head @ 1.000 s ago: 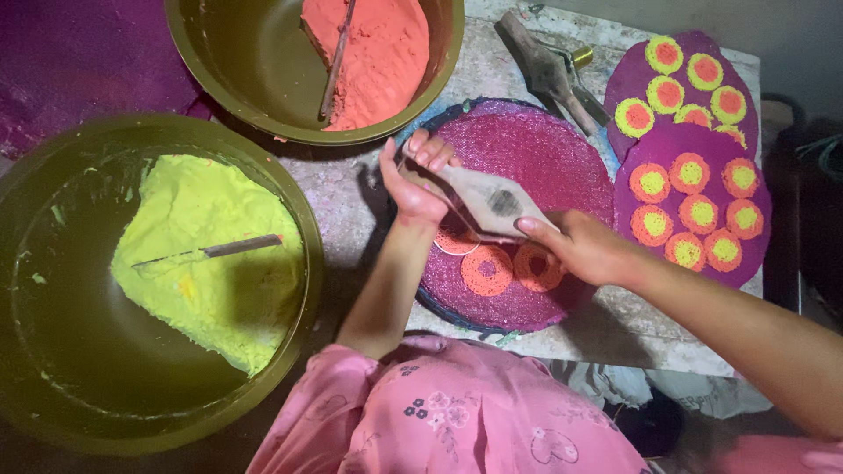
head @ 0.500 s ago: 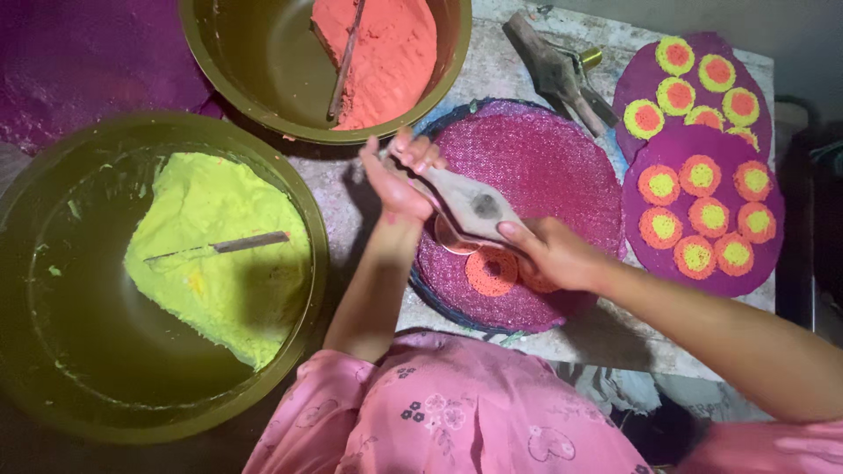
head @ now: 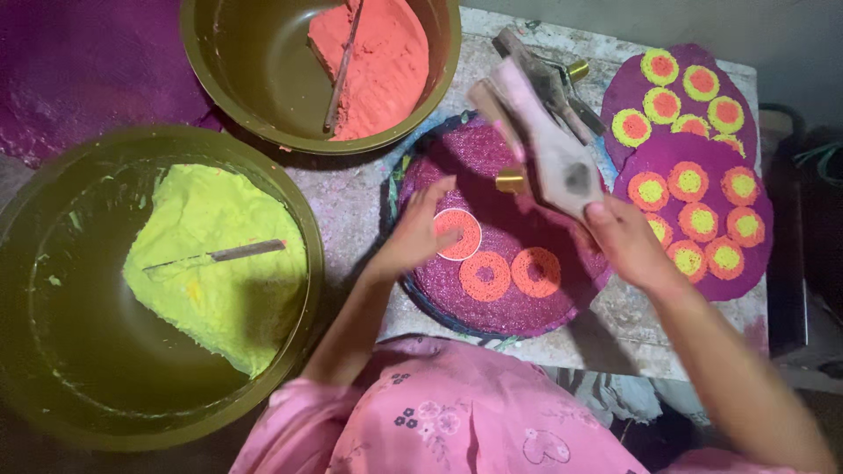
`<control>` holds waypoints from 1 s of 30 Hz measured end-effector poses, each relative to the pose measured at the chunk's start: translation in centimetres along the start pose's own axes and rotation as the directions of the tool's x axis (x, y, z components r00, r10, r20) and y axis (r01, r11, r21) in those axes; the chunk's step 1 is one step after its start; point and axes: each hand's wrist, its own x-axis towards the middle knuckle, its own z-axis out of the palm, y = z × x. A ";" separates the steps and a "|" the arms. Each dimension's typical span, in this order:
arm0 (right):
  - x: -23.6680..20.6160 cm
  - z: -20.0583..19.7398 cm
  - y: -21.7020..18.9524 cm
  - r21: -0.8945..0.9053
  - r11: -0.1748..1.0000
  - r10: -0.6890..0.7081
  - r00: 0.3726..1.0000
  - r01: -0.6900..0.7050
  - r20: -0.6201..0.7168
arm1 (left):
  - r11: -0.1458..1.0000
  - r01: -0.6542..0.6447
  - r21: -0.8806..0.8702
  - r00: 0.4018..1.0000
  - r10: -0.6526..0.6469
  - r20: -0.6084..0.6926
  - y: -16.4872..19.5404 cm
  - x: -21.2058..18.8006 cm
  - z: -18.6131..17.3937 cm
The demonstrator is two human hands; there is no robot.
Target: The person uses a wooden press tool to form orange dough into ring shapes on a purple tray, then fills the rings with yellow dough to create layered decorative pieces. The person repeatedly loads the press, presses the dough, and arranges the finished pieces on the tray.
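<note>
I see a large olive bowl (head: pixel 53 369) at the left holding yellow-green paste (head: pixel 211 290), with a knife (head: pixel 215 258) lying on the paste. A second olive bowl (head: pixel 237 70) at the top holds orange-red paste (head: pixel 386 61) and a stick (head: pixel 341 66). At the right, purple sheets (head: pixel 755 211) carry finished two-colour discs (head: pixel 689 182).
</note>
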 end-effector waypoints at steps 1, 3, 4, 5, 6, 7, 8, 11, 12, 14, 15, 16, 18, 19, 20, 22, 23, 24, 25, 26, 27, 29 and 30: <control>-0.4 0.4 1.0 0.029 0.999 -0.016 0.999 0.017 -0.043 | 0.971 -0.093 0.220 0.995 0.083 0.054 0.1 -1.2 0.0; -1.4 1.4 2.5 0.351 0.935 -0.043 0.999 0.044 -0.011 | 0.936 0.006 0.352 0.992 -0.051 0.120 0.5 -2.6 0.5; -1.9 1.8 3.0 0.501 0.864 -0.059 0.998 0.050 0.002 | 0.907 0.051 0.418 0.982 -0.122 0.145 0.7 -3.0 0.6; -2.4 2.2 3.5 0.557 0.828 -0.070 0.998 0.058 0.000 | 0.906 0.031 0.423 0.985 -0.100 0.141 0.9 -3.1 0.5; -3.0 2.5 3.9 0.611 0.789 -0.082 0.997 0.066 -0.002 | 0.904 0.012 0.427 0.988 -0.077 0.136 1.1 -3.1 0.4; -3.5 2.8 4.1 0.660 0.747 -0.094 0.996 0.076 -0.008 | 0.902 -0.012 0.432 0.990 -0.051 0.133 1.3 -2.9 0.2; -4.0 2.9 4.2 0.684 0.725 -0.054 0.997 0.072 -0.048 | 0.906 0.039 0.421 0.984 -0.110 0.144 1.5 -2.5 0.0; -5.6 2.9 4.4 0.747 0.659 0.029 0.990 0.082 -0.135 | 0.912 0.133 0.387 0.970 -0.200 0.137 1.8 -0.5 -0.7; -6.2 2.8 4.3 0.762 0.640 0.025 0.989 0.097 -0.147 | 0.919 0.122 0.375 0.979 -0.173 0.105 1.8 0.5 -0.8; -7.3 2.6 4.3 0.769 0.628 0.022 0.984 0.122 -0.174 | 0.909 0.109 0.403 0.990 -0.134 0.033 1.6 2.4 -0.8; -7.9 2.4 4.3 0.759 0.636 0.020 0.981 0.139 -0.195 | 0.891 0.100 0.444 0.994 -0.110 -0.004 1.4 3.6 -0.8; -8.4 2.3 4.4 0.750 0.643 0.016 0.976 0.156 -0.217 | 0.870 0.092 0.484 0.996 -0.083 -0.040 1.2 4.6 -0.7; -9.5 2.0 4.5 0.735 0.657 0.003 0.974 0.169 -0.226 | 0.806 0.121 0.580 0.981 -0.008 -0.194 0.5 5.1 -1.4; -10.0 1.9 4.5 0.729 0.663 -0.003 0.973 0.174 -0.230 | 0.769 0.145 0.623 0.963 0.035 -0.267 0.1 5.2 -1.9; -10.4 1.9 4.6 0.735 0.656 0.010 0.972 0.171 -0.235 | 0.878 0.195 0.438 0.951 -0.061 -0.302 0.0 4.9 -2.6; -11.1 1.9 5.0 0.746 0.645 0.035 0.969 0.164 -0.243 | 0.979 0.206 0.004 0.923 -0.193 -0.333 -0.4 3.9 -2.7; -11.2 2.1 5.2 0.755 0.634 0.037 0.969 0.165 -0.243 | 0.962 0.161 -0.221 0.910 -0.232 -0.344 -0.9 3.0 -2.4; -11.3 2.2 5.4 0.765 0.623 0.042 0.970 0.162 -0.240 | 0.894 0.107 -0.435 0.897 -0.276 -0.345 -1.3 2.0 -1.9; -11.3 2.4 5.7 0.775 0.611 0.048 0.971 0.158 -0.236 | 0.934 0.158 -0.321 0.866 -0.287 -0.409 -1.3 0.7 -1.2; -11.3 2.6 6.0 0.779 0.608 0.055 0.971 0.153 -0.234 | 0.955 0.215 -0.204 0.833 -0.288 -0.471 -1.2 -0.9 -0.1; -11.1 2.9 6.2 0.783 0.604 0.062 0.970 0.149 -0.233 | 0.957 0.277 -0.086 0.800 -0.280 -0.531 -1.1 -2.3 0.8; -10.7 3.4 6.6 0.807 0.573 0.080 0.971 0.140 -0.226 | 0.959 0.248 0.134 0.802 -0.125 -0.585 -0.7 -4.7 1.9; -10.4 3.7 6.8 0.827 0.545 0.093 0.971 0.135 -0.219 | 0.941 0.235 0.243 0.802 -0.047 -0.595 -0.6 -5.5 2.2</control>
